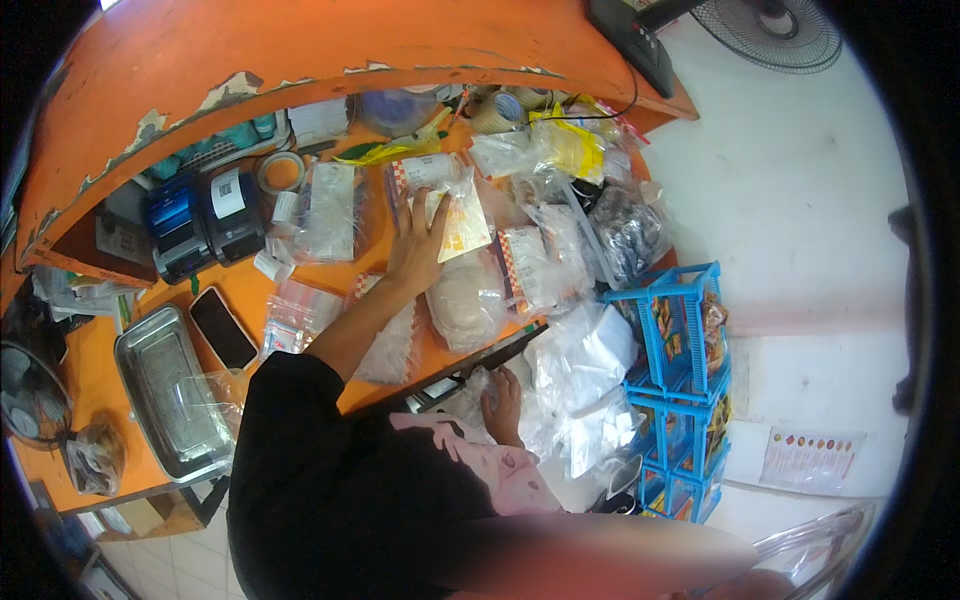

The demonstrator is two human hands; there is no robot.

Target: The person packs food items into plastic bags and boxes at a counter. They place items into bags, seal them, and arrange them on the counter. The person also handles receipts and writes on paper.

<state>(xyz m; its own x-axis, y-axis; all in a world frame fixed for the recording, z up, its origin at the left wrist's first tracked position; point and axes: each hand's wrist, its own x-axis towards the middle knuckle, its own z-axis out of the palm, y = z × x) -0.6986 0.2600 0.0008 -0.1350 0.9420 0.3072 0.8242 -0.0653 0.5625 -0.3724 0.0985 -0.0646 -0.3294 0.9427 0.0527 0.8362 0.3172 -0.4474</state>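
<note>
My left hand (416, 244) reaches across the orange desk, its spread fingers resting on a clear plastic bag and a pale yellow printed sheet (463, 225). Just below the sheet sits a clear bag with a pale rounded content (466, 300). Another bagged packet with a checkered edge (386, 345) lies under my left forearm. My right hand (502, 405) is low at the desk's edge, by an open drawer, its curled fingers touching crumpled clear plastic (474, 394); whether they grip it cannot be told. Piles of clear plastic bags (585, 352) lie beside this hand.
A dark label printer (206, 217), tape roll (280, 173), smartphone (223, 327) and metal tray (172, 397) stand to the left. Blue stacked baskets (675, 337) rise at the right. An orange shelf with a chipped edge (337, 45) overhangs the back, carrying a fan's base (634, 45).
</note>
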